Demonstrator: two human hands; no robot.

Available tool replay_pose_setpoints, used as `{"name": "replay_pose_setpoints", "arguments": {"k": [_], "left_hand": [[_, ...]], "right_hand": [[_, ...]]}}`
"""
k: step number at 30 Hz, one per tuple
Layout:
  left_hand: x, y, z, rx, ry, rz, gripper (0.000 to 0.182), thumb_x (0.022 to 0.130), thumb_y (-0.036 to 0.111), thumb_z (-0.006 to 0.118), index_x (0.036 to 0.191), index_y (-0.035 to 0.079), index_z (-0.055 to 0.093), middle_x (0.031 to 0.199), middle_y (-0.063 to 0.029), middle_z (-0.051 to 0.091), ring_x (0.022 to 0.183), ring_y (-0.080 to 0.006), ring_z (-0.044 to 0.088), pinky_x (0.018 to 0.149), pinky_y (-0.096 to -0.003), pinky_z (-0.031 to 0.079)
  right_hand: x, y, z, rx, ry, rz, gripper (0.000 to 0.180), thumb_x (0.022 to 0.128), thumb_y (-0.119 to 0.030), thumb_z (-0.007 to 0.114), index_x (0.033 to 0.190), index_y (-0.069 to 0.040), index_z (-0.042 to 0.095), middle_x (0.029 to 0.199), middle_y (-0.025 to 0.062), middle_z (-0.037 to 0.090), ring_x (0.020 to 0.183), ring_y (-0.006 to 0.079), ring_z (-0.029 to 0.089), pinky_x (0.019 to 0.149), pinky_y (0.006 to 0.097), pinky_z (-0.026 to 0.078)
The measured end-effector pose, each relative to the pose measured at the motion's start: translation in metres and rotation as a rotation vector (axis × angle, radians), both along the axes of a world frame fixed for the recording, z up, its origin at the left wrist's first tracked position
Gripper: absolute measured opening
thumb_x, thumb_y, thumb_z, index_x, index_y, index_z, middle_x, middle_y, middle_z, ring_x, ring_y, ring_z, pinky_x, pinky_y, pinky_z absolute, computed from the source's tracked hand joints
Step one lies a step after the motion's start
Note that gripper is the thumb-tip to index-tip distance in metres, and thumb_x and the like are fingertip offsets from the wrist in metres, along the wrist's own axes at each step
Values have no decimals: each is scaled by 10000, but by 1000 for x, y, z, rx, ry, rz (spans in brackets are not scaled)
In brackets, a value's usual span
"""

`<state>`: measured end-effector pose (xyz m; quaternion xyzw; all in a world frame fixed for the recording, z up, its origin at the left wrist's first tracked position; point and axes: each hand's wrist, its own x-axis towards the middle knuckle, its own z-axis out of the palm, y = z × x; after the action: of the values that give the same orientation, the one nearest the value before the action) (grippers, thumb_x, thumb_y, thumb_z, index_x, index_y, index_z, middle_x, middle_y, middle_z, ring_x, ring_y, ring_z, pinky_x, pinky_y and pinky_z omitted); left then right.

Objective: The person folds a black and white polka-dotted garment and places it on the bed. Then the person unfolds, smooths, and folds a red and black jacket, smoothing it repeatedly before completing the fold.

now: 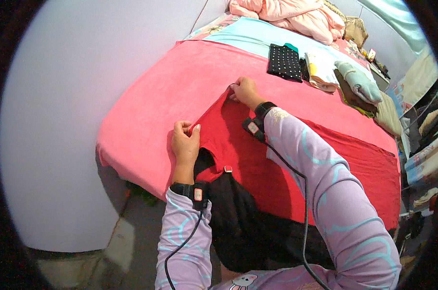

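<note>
A red garment [248, 145] is spread over the near edge of a bed. My left hand [185, 145] pinches one corner of its upper edge between thumb and fingers. At the far end of that edge, my right hand [246, 90] pinches the cloth, and the edge runs taut between the two hands. Below my left hand, an opening shows dark inside, beside a small square ornament [228, 169] on the red cloth. Black fabric [233, 217] hangs down over the bed's side; I cannot tell whether it belongs to the garment.
Under the garment lies a pink bedsheet [150, 101]. Toward the back right are a folded black polka-dot cloth [285, 63], a white folded garment [320, 70] and a rolled grey-green garment [360, 81]. A pink quilt [288, 14] is heaped behind. A pale wall [66, 119] borders the left.
</note>
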<state>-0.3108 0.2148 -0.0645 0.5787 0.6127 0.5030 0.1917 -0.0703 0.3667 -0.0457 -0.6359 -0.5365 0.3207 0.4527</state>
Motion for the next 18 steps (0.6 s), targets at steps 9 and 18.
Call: {"name": "replay_pose_setpoints", "arguments": {"k": [9,18], "left_hand": [[2,8,-14,173,216,128,257,798,130,815,971,66,635,881,-71,668,767,-237,634,717,-386,523],[-9,3,19,-47,118,-25,330,816,163,794,1087,38,653,1060,-137,676,995,-316,650,893,-426,529]], "right_hand": [[-13,5,-30,66,-192,17,133,867,-54,726,968,17,677,781,169,712,730,226,727,651,384,573],[3,-44,16,186,-11,140,299,964,-39,568,1251,44,581,1155,223,677,952,322,713,839,442,584]]}}
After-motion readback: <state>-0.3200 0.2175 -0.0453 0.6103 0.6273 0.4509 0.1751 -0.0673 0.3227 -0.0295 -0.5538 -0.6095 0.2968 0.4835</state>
